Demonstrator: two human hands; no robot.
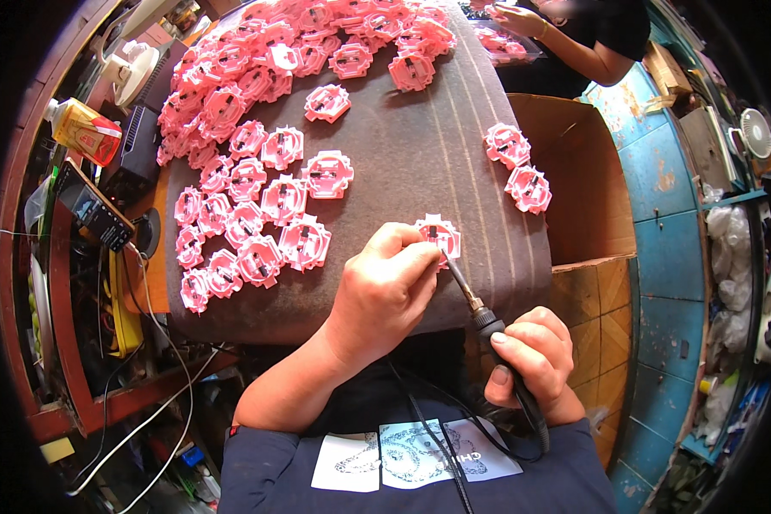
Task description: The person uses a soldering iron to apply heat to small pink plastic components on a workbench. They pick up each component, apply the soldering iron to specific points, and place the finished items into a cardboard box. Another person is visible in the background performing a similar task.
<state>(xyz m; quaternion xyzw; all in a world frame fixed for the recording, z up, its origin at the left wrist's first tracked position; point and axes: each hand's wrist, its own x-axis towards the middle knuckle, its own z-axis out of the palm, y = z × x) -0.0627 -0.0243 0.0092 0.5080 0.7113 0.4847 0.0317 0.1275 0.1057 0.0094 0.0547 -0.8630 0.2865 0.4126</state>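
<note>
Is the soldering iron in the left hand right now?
No, the right hand grips the soldering iron, while the left hand steadies the pink part on the grey mat.

Plastic part [438, 236] on mat [420, 154], heap of parts [257, 171] left, cardboard box [582, 184] right
</note>
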